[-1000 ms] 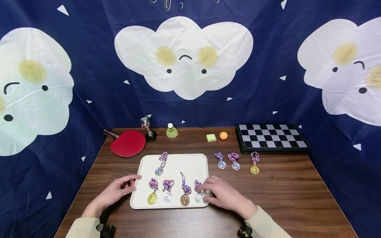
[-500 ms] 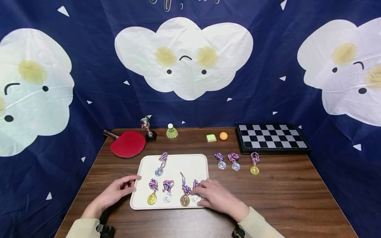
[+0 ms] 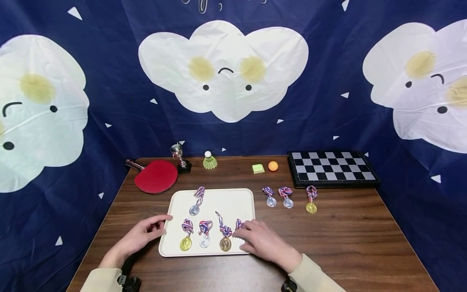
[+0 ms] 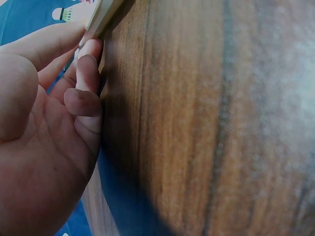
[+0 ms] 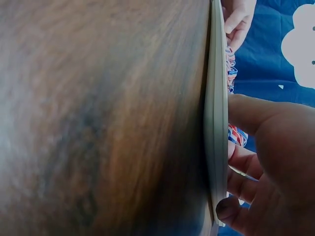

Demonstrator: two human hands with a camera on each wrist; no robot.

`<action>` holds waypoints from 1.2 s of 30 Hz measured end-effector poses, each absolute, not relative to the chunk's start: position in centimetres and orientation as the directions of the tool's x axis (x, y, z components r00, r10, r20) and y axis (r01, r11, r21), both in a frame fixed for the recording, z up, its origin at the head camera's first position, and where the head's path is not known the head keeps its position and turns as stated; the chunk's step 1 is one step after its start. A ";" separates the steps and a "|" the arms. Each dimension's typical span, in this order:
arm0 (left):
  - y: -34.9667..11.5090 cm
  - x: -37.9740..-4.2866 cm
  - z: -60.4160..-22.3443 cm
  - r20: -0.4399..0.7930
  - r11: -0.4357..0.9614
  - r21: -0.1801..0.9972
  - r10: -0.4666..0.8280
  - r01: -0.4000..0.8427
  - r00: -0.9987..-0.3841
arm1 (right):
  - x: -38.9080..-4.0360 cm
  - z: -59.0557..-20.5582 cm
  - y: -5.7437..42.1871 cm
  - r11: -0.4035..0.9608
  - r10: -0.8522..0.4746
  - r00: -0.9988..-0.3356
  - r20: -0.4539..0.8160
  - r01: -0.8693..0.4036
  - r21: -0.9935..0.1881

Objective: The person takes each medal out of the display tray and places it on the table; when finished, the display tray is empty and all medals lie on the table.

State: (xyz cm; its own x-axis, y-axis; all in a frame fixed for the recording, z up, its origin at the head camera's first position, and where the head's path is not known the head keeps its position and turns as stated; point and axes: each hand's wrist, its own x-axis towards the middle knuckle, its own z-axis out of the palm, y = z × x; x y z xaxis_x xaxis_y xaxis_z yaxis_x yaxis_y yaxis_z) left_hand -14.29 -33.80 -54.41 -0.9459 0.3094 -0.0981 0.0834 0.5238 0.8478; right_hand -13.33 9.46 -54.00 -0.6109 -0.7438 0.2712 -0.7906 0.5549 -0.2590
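Lower centre, left hand (image 3: 140,234) grips tray (image 3: 226,198); right hand (image 3: 264,242) pinches silver medal (image 3: 239,242); leftward drag could tangle ribbons (image 3: 225,231).

Silver medal (image 3: 239,242) partly behind right hand (image 3: 265,242)

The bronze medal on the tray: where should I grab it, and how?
Probably pinch the bronze medal by its bunched ribbon from above, coming in from the left. That bundle looks easier to grip than the disc lying flat on the tray, and the right hand is close on the other side.
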 end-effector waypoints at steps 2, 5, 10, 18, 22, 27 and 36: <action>-33.8 -14.3 -54.4 -0.096 0.520 0.850 0.311 0.085 -0.945 | -13.3 -54.0 9.5 0.553 -0.742 -0.609 0.280 -0.792 -0.257; -33.8 -14.3 -54.3 -0.100 0.524 0.848 0.308 0.080 -0.946 | -13.3 -54.0 9.4 0.552 -0.735 -0.612 0.293 -0.790 -0.267; -33.8 -14.1 -54.3 -0.115 0.528 0.846 0.302 0.066 -0.946 | -13.1 -54.4 9.3 0.556 -0.712 -0.632 0.306 -0.773 -0.305; -33.8 -14.2 -54.3 -0.120 0.528 0.847 0.299 0.059 -0.946 | -13.2 -54.5 9.3 0.539 -0.697 -0.655 0.293 -0.747 -0.389; -33.8 -14.2 -54.3 -0.115 0.527 0.847 0.302 0.065 -0.946 | -13.2 -54.6 9.3 0.535 -0.684 -0.675 0.276 -0.722 -0.440; -33.8 -14.3 -54.4 -0.105 0.520 0.851 0.304 0.073 -0.947 | -13.2 -54.7 9.8 0.506 -0.649 -0.708 0.279 -0.675 -0.537; -33.9 -14.4 -54.6 -0.096 0.515 0.853 0.311 0.083 -0.945 | -14.2 -53.8 13.5 0.516 -0.486 -0.812 0.325 -0.566 -0.643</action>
